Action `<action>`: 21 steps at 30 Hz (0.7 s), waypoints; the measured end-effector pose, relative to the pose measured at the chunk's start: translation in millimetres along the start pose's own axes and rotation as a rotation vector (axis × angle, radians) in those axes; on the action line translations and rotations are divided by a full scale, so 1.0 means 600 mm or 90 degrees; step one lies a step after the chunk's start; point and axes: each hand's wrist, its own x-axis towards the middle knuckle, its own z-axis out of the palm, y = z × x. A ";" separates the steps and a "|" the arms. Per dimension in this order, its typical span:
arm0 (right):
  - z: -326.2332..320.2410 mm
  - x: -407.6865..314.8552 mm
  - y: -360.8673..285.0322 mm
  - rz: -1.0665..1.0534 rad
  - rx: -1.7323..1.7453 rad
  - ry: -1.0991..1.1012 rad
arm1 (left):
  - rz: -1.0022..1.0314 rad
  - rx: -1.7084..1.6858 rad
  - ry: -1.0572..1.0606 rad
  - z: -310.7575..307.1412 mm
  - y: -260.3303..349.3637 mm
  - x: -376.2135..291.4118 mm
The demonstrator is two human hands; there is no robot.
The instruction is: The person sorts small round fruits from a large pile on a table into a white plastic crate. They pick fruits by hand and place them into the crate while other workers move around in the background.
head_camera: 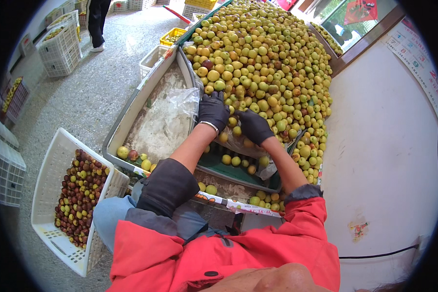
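A large heap of green-yellow jujubes (262,69), some with brown patches, slopes down towards me. My left hand (214,111), in a black glove, lies at the heap's lower left edge with its fingers against the fruit. Facing it, my gloved right hand (254,126) points its fingers left into the jujubes. Whether either hand grips a fruit is hidden. Below the hands, clear plastic sheeting (237,142) hangs over a green-bottomed tray (222,169) with several loose jujubes in it.
A white plastic crate (47,189) of mostly red-brown jujubes stands at my left. The table's raised rim (122,113) curves around the left side. A white wall (372,146) closes off the right. Stacked crates (58,51) and a standing person (96,22) are farther back.
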 end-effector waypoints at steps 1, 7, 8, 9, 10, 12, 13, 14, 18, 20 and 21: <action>-0.009 -0.009 0.020 0.006 0.021 0.008 | 0.001 -0.009 -0.013 -0.001 0.001 0.000; -0.118 -0.019 0.162 0.358 0.136 0.080 | 0.006 -0.246 -0.033 0.005 -0.001 -0.008; -0.126 -0.027 0.192 0.353 0.091 0.060 | 0.001 -0.281 -0.068 -0.007 0.013 -0.012; -0.131 -0.038 0.222 0.346 0.043 0.042 | -0.004 -0.318 -0.102 -0.013 0.024 -0.013; -0.128 -0.041 0.243 0.334 -0.001 0.022 | 0.023 -0.324 -0.129 -0.008 0.021 -0.011; -0.106 -0.044 0.277 0.292 0.056 -0.061 | 0.014 -0.354 -0.112 0.011 0.020 -0.004; -0.102 -0.032 0.268 0.278 0.091 -0.083 | 0.004 -0.364 -0.099 0.030 0.007 0.001; -0.099 -0.019 0.258 0.265 0.126 -0.105 | 0.101 -0.238 -0.126 0.046 -0.014 0.013; -0.117 -0.016 0.210 0.235 0.250 -0.187 | 0.199 -0.123 -0.082 0.054 -0.021 0.021; -0.085 -0.012 0.222 0.161 0.208 -0.213 | 0.212 -0.173 -0.007 0.064 -0.025 0.020; -0.073 -0.004 0.200 0.145 0.190 -0.238 | 0.213 -0.194 0.032 0.068 -0.032 0.019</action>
